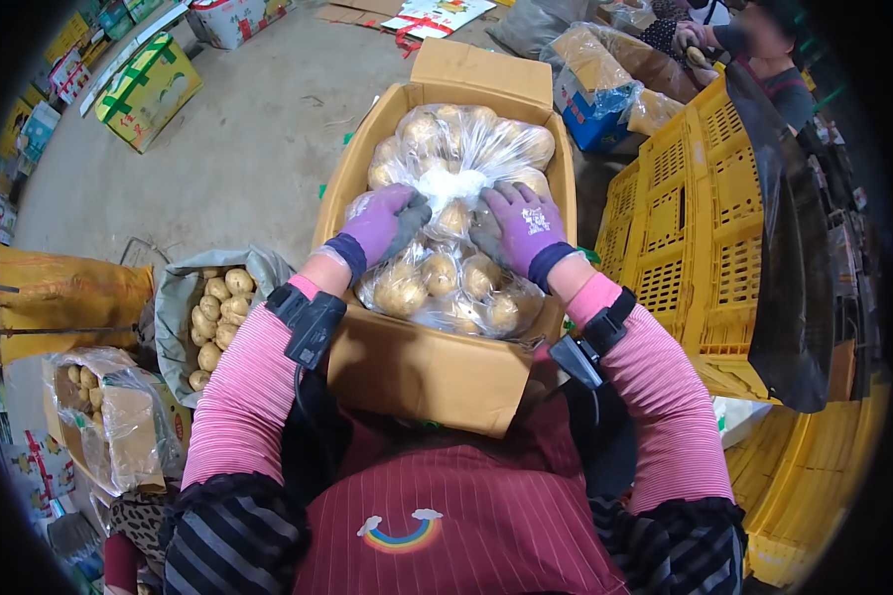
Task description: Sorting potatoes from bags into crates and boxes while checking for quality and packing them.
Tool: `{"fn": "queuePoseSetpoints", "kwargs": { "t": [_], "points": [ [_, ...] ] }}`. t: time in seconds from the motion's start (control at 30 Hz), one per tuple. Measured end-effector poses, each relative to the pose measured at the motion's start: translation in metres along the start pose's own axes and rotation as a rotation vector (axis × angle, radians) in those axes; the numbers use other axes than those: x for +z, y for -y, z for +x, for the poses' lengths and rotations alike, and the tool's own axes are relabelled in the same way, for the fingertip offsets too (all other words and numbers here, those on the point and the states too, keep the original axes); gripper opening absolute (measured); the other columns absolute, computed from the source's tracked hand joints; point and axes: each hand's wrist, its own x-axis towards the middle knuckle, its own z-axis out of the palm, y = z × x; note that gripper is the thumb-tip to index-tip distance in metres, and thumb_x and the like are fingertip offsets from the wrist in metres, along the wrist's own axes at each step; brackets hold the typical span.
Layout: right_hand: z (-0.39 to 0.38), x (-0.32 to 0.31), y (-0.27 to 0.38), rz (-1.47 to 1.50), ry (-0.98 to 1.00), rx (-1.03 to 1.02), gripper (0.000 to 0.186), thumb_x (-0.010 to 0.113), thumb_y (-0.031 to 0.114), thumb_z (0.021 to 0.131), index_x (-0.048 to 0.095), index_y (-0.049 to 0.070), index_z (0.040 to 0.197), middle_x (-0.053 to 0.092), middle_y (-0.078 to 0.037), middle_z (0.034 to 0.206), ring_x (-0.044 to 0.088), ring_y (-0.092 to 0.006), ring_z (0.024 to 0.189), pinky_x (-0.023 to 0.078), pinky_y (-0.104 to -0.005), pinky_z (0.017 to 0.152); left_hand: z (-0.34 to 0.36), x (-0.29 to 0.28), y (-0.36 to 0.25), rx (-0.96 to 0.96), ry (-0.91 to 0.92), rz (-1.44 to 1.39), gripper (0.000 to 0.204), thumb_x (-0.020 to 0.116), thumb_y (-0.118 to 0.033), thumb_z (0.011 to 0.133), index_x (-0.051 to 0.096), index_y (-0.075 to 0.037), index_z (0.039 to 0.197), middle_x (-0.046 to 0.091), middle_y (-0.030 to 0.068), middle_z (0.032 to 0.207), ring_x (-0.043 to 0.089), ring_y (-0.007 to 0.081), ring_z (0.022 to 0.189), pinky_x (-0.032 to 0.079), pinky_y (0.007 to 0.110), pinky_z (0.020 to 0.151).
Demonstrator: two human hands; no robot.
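Observation:
A brown cardboard box (422,372) stands open in front of me, its far flap raised. Inside it lies a clear plastic bag of potatoes (466,144), bunched and twisted at its middle. My left hand (382,223), in a purple glove, grips the gathered plastic on the left of the twist. My right hand (524,226), also purple-gloved, grips the plastic on the right of it. Both hands press down on the potatoes at the near half of the bag. Black devices are strapped on both wrists over pink sleeves.
A grey sack of loose potatoes (213,307) stands at my left, with another bagged carton (109,416) beside it. Yellow plastic crates (695,228) are stacked at the right. Another person (764,50) works at the far right. Printed boxes (149,89) lie on the concrete floor.

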Motion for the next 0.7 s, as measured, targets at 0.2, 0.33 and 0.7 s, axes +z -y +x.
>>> {"fn": "queuePoseSetpoints", "kwargs": {
  "t": [0.2,0.33,0.7],
  "points": [
    [0.029,0.022,0.001,0.067,0.078,0.406,0.08,0.07,0.045,0.081,0.043,0.008,0.147,0.07,-0.018,0.111,0.067,-0.032,0.106,0.048,-0.0507,0.095,0.021,-0.007,0.005,-0.064,-0.034,-0.518,0.019,0.067,-0.017,0.094,0.069,-0.001,0.105,0.071,0.0107,0.098,0.063,0.0159,0.09,0.051,0.032,0.083],
    [0.008,-0.051,-0.023,0.634,0.072,0.466,0.068,0.069,0.021,0.081,0.047,0.01,0.144,0.071,-0.02,0.098,0.071,-0.0347,0.089,0.054,-0.0425,0.082,0.02,-0.025,0.003,-0.059,-0.049,-0.547,0.017,0.065,-0.017,0.098,0.068,-0.003,0.108,0.068,0.0015,0.102,0.061,0.0099,0.097,0.05,0.028,0.089],
    [-0.114,-0.075,-0.039,0.043,0.174,0.104,0.017,0.07,0.015,0.074,0.069,0.015,0.091,0.066,-0.009,0.093,0.065,-0.0327,0.097,0.05,-0.0463,0.087,0.004,-0.027,-0.004,0.341,-0.156,0.101,0.051,0.066,-0.025,0.094,0.054,-0.008,0.14,0.057,0.0162,0.14,0.052,0.0293,0.132,0.041,0.042,0.11]
  ]
}}
